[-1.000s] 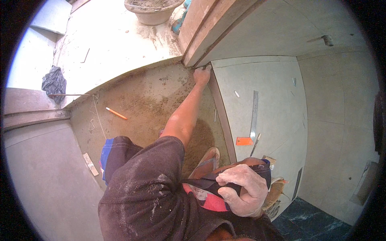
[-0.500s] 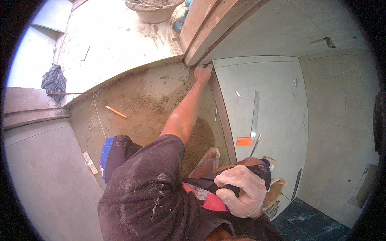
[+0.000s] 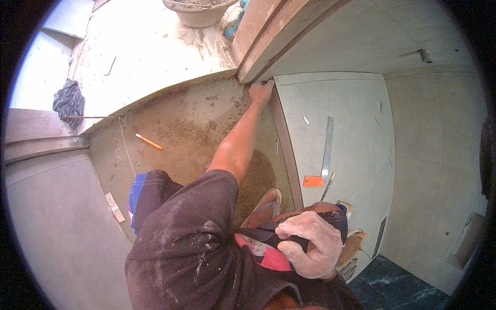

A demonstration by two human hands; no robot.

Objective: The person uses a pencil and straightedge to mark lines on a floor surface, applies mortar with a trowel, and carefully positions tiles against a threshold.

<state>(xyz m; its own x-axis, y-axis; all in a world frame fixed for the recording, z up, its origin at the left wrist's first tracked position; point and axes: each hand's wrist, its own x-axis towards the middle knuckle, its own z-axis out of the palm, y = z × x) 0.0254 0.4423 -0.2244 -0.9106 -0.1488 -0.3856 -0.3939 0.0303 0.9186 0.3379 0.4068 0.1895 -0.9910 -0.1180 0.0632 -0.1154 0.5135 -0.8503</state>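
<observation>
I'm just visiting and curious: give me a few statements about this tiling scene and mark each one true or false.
1. The left hand reaches the far corner of the laid tile, by the wooden door frame. True.
2. An orange pencil lies on the sandy mortar bed. True.
3. The metal ruler lies on the sand. False: it lies on the laid tile.
4. The right hand is spread flat on the tile. False: it is curled up near the body, against dark cloth.
5. A black bag lies on the left. True.

No packages, labels, signs or screens visible anywhere in view.
</observation>
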